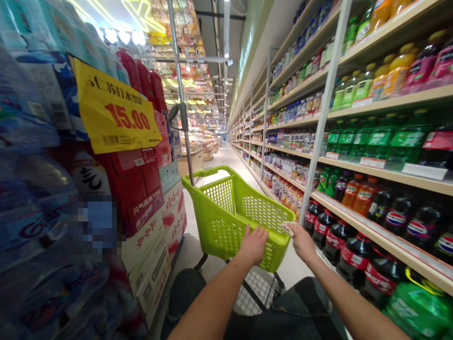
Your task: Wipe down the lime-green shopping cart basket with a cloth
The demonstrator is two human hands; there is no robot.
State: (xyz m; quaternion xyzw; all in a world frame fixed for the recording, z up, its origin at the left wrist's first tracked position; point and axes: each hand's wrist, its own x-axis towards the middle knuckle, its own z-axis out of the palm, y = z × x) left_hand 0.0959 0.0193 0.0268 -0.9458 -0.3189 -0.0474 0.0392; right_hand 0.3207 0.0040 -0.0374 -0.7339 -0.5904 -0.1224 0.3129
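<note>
Dark pants cover two bent legs, spread apart at the bottom of the view. Big long shelves run down the right side, full of drinks. Bottles of green, orange, pink and black stand there in rows. On the left, a tall pile of drinks in blue plastic wrap stands near, next to red boxes with white boxes under them. The two sides leave a path between them, and a bright green cart stands in it, just ahead of the legs. Its basket is full of little holes. A thin gray pole goes up from the cart's far left corner. A yellow sign by the pile says 15.00 in red.

Both bare arms stretch out to the cart. The left hand lies palm down on the near part of the cart's rim, its fingers out long and not gripping. The right hand is curled up tight around a small, crumpled white cloth. That cloth is at the cart's near right corner, on the rim.
</note>
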